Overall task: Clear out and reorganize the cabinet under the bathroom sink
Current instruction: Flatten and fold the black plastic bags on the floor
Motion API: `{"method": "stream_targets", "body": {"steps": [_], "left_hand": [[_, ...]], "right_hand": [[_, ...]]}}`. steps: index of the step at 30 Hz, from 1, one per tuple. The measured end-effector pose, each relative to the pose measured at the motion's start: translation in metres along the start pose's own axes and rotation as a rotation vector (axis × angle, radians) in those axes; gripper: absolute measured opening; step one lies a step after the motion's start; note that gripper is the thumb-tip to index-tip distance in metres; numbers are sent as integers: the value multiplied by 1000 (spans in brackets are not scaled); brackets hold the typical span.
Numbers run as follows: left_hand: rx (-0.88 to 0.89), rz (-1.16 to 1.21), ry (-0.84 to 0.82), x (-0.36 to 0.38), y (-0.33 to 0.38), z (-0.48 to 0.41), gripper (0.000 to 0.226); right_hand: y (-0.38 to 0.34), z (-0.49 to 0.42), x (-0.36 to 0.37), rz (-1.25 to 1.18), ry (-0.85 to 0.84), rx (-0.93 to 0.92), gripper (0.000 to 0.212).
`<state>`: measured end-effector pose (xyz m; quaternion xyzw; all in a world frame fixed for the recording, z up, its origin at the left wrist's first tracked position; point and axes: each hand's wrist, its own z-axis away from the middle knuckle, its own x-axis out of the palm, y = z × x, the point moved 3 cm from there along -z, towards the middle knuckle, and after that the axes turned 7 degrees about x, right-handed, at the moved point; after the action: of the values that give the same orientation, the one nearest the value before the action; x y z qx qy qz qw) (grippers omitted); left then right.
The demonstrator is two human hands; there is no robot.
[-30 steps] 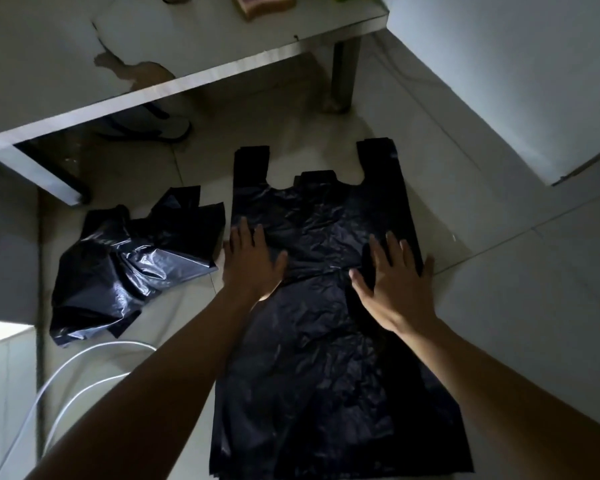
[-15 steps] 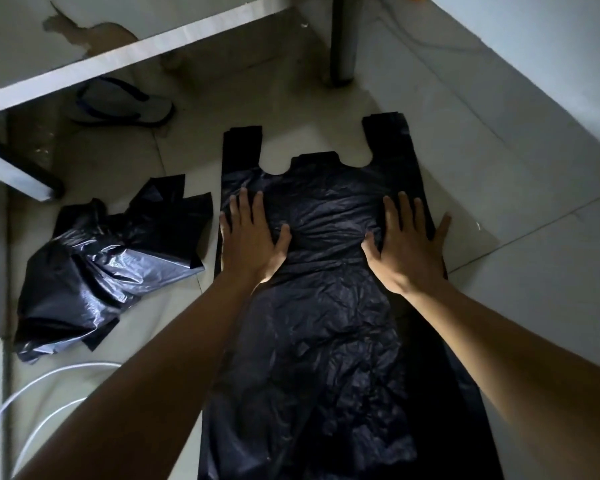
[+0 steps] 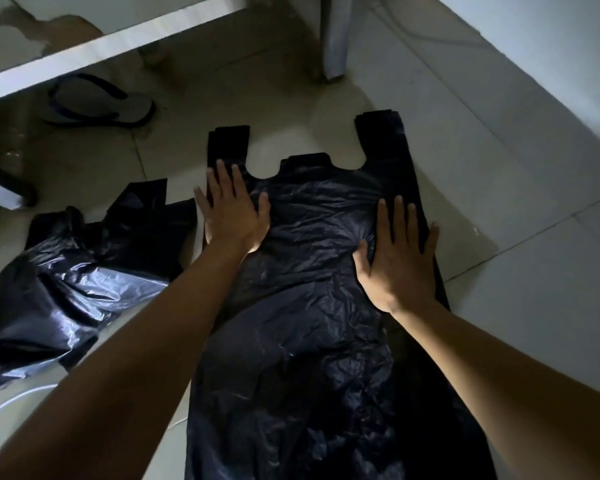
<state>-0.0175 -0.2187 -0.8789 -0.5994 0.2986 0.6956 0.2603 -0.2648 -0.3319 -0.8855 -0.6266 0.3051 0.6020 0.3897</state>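
Grips flat, unclenched, left hand point(image 3: 231, 214) and right hand point(image 3: 399, 261) pressing black plastic bag point(image 3: 309, 341), wrinkled, glossy, spread lengthwise

Dim domestic interior, apparently a home, pale tiled floor point(image 3: 499, 150) beneath both hands, white counter point(image 3: 111, 50) with an upright leg point(image 3: 335, 39) beyond the left hand point(image 3: 231, 213), flip-flop sandal point(image 3: 97, 105) on the floor under that counter, plain pale wall point(image 3: 551, 46) beyond the right hand point(image 3: 400, 261)

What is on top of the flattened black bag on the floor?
Only two hands lie on the flattened black bag: left hand flat near its left edge, right hand flat near its right edge. Plastic beneath palms and forearms is covered.
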Motion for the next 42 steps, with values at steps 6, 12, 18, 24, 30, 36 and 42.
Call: {"method": "stream_targets", "body": {"steps": [6, 12, 18, 24, 30, 36, 42], "left_hand": [[46, 7, 17, 2, 14, 6, 79], [32, 35, 34, 7, 22, 66, 80], [49, 10, -12, 9, 16, 68, 78], [33, 50, -138, 4, 21, 65, 77], [195, -66, -214, -97, 17, 58, 72], [-206, -288, -405, -174, -51, 81, 87], [-180, -240, -289, -157, -95, 114, 47]], "right_hand": [[1, 1, -1, 2, -3, -8, 74], [-1, 1, -1, 21, -13, -16, 74], [-21, -2, -20, 87, -52, -105, 77], [-39, 28, 1, 65, -268, -395, 71], [-57, 14, -31, 232, -503, -356, 70], [-130, 28, -92, 172, -421, -472, 80], [-193, 74, -105, 41, -574, -550, 70]]}}
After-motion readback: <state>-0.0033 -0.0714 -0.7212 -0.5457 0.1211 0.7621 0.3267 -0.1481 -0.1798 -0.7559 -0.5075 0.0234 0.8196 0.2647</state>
